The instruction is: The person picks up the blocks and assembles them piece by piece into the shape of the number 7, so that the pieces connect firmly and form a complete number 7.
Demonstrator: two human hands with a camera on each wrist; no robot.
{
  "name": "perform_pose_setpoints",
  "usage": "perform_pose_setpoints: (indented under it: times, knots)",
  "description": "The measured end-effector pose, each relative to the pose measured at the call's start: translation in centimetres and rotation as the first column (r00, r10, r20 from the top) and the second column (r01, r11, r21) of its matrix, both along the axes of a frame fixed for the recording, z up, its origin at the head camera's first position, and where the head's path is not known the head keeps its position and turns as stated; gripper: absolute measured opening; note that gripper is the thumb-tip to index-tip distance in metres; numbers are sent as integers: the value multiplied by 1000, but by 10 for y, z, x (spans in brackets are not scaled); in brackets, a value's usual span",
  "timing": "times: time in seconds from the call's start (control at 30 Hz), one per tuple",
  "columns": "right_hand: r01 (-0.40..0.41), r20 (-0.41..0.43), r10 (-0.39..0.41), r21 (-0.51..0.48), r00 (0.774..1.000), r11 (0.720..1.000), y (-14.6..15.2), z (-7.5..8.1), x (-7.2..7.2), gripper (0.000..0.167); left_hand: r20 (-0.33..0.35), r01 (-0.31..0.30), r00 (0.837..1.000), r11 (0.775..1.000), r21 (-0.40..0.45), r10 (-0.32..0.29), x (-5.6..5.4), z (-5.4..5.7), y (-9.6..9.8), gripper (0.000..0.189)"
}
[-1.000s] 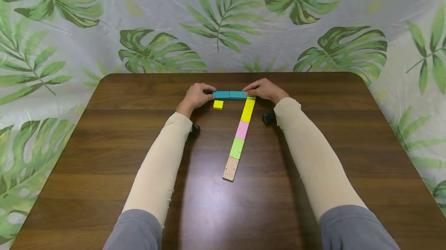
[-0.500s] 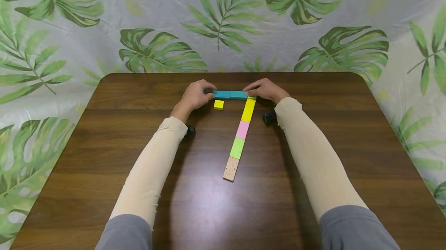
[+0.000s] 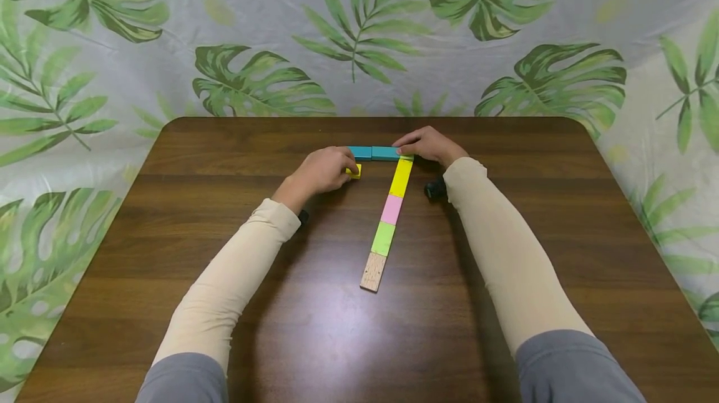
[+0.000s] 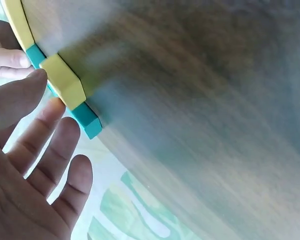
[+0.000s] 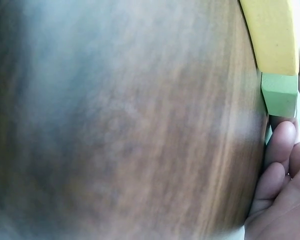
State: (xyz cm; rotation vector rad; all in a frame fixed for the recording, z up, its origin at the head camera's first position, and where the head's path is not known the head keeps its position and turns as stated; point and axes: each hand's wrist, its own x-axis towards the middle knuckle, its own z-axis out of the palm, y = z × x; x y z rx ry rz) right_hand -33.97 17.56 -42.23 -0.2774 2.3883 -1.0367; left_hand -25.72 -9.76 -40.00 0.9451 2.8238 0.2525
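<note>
In the head view, my left hand (image 3: pixel 322 171) is at a small yellow block (image 3: pixel 357 172), thumb and fingertips at its sides. The left wrist view shows this yellow block (image 4: pixel 64 80) by the thumb and index finger, the other fingers spread. Behind it two teal blocks, the left one (image 3: pixel 361 153) and the right one (image 3: pixel 385 153), lie end to end. My right hand (image 3: pixel 429 144) holds the far right corner, index finger behind the right teal block and thumb in front. A green block (image 5: pixel 280 95), mostly covered in the head view, sits beside those fingers.
From the corner a row runs toward me: a long yellow block (image 3: pixel 401 177), a pink block (image 3: pixel 391 209), a light green block (image 3: pixel 383 238) and a bare wood block (image 3: pixel 373 272). All lie on the brown table (image 3: pixel 460 303). A leaf-print cloth (image 3: pixel 359 35) hangs behind.
My left hand has let go of the left teal block's end and moved nearer and slightly right, onto the small yellow block. The right hand has stayed at the corner.
</note>
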Motion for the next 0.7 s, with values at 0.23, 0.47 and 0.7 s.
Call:
perform_pose_setpoints:
  times: [0.23,0.47,0.7]
  knots:
    - [-7,-8,7,-2,1000,1000,-1,-4,0,35,54,-11,998,1000,21,10,3,-4,-2,32]
    - [7,10,-7,-13,1000,1000,1,-3,-3,36,74,-22,997,996,88,16,1,-9,-6,39]
    - [4,18,-4,-12,1000,1000,0,-1,-1,36,104,-27,995,992,123,14,3,-8,-10,34]
